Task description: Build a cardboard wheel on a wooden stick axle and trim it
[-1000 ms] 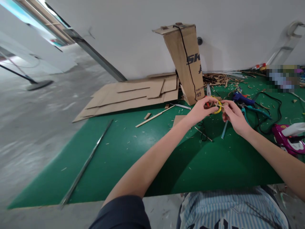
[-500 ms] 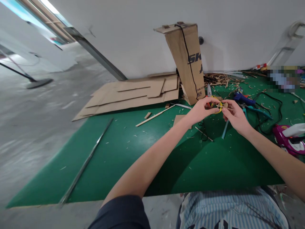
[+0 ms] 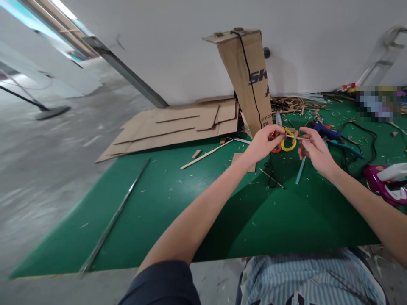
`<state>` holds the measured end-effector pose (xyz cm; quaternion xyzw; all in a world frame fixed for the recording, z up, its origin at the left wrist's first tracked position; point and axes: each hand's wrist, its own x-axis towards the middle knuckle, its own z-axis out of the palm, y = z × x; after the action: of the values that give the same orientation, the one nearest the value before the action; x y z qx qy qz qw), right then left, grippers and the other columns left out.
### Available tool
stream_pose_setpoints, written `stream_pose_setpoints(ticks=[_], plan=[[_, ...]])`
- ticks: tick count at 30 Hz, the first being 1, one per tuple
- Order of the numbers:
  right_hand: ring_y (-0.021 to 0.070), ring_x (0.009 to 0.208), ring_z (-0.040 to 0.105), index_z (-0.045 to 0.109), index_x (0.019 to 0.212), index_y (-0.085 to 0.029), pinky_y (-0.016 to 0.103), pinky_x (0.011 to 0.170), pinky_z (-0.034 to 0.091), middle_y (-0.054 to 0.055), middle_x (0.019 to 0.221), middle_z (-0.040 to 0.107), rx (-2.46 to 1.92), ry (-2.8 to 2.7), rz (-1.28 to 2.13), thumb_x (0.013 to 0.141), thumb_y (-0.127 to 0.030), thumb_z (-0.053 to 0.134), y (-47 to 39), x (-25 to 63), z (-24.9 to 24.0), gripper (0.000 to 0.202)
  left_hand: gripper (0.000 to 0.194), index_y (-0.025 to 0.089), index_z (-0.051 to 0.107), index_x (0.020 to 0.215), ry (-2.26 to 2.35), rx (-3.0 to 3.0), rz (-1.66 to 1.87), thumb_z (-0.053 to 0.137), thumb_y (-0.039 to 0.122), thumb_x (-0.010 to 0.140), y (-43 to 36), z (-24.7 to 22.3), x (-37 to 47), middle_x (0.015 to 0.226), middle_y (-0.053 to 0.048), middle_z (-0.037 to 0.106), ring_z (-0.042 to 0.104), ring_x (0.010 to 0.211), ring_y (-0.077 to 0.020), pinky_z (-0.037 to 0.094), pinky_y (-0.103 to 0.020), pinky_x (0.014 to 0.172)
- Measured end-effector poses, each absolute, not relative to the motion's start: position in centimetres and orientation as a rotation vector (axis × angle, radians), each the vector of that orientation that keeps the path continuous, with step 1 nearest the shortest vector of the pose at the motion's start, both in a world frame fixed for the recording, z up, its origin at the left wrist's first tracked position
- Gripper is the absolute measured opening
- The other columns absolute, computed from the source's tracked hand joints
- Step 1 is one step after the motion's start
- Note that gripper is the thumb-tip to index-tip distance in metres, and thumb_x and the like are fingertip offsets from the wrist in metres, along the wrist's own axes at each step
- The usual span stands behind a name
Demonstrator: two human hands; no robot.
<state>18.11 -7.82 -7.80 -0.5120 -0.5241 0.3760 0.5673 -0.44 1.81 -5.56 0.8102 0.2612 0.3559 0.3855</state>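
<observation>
A thin wooden stick [image 3: 293,137] spans the gap between my two hands above the green table. My left hand [image 3: 266,140] pinches its left end between thumb and fingers. At the other end, my right hand [image 3: 314,151] has its fingertips closed round the stick, the other fingers loosely curled. Just behind and below the stick lie scissors with red and yellow handles [image 3: 288,146], partly covered by my left hand. A translucent glue stick [image 3: 300,170] lies below my right hand. Beneath my left hand are a thin rod [image 3: 271,178] with black cord and a small cardboard piece [image 3: 252,164].
A tall cardboard box [image 3: 246,80] stands behind my left hand, with flat cardboard sheets [image 3: 178,123] to its left. A blue glue gun [image 3: 327,131] and teal-handled pliers [image 3: 345,148] lie right. A magenta appliance [image 3: 380,186] sits at the right edge; a long strip [image 3: 117,214] crosses the left.
My hands have moved apart, baring more of the stick between them and the yellow scissor handle. The right hand's fingers have loosened slightly; the surrounding objects stay put.
</observation>
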Motion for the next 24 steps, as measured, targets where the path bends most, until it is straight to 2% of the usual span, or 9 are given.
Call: stream_pose_setpoints(ticks=[4, 7, 12, 18, 24], plan=[[0.019, 0.069, 0.064, 0.059, 0.098, -0.027, 0.038, 0.058, 0.059, 0.003, 0.089, 0.064, -1.242, -1.208, 0.686, 0.085, -0.039, 0.065, -7.5, 18.6, -7.7, 0.019, 0.011, 0.016, 0.065, 0.093, 0.686, 2.021, 0.944, 0.061, 0.025, 0.09, 2.0, -5.4, -0.6, 0.097, -0.005, 0.068, 0.063, 0.075, -0.0108, 0.051, -0.023, 0.066], [0.0198, 0.071, 0.067, 0.062, 0.09, -0.026, 0.039, 0.062, 0.061, 0.003, 0.081, 0.066, -1.232, -1.16, 0.643, 0.083, -0.039, 0.068, -7.5, 18.7, -7.7, 0.016, 0.012, 0.016, 0.066, 0.094, 0.695, 2.024, 0.93, 0.061, 0.027, 0.09, 1.5, -5.2, -0.5, 0.099, -0.006, 0.068, 0.063, 0.074, -0.0104, 0.051, -0.024, 0.066], [0.0192, 0.067, 0.069, 0.065, 0.087, -0.025, 0.041, 0.069, 0.062, 0.001, 0.076, 0.068, -1.228, -1.128, 0.656, 0.083, -0.035, 0.068, -7.6, 18.4, -8.0, 0.012, 0.011, 0.016, 0.065, 0.095, 0.711, 2.0, 0.931, 0.058, 0.024, 0.091, 1.0, -5.4, -0.3, 0.098, -0.005, 0.067, 0.062, 0.069, -0.0089, 0.051, -0.023, 0.063], [0.018, 0.069, 0.07, 0.066, 0.088, -0.025, 0.038, 0.07, 0.062, 0.001, 0.076, 0.069, -1.223, -1.155, 0.613, 0.083, -0.034, 0.067, -7.8, 18.1, -8.4, 0.01, 0.011, 0.017, 0.064, 0.096, 0.709, 2.032, 0.903, 0.058, 0.025, 0.091, 1.4, -6.0, -0.4, 0.098, -0.005, 0.067, 0.061, 0.07, -0.0091, 0.052, -0.023, 0.063], [0.0194, 0.07, 0.07, 0.065, 0.087, -0.025, 0.041, 0.072, 0.062, 0.001, 0.075, 0.069, -1.211, -1.165, 0.626, 0.083, -0.038, 0.069, -7.9, 17.8, -8.4, 0.014, 0.012, 0.017, 0.066, 0.096, 0.735, 2.163, 0.884, 0.059, 0.024, 0.09, 1.3, -5.6, -0.4, 0.103, -0.007, 0.067, 0.064, 0.086, -0.0137, 0.053, -0.027, 0.074]])
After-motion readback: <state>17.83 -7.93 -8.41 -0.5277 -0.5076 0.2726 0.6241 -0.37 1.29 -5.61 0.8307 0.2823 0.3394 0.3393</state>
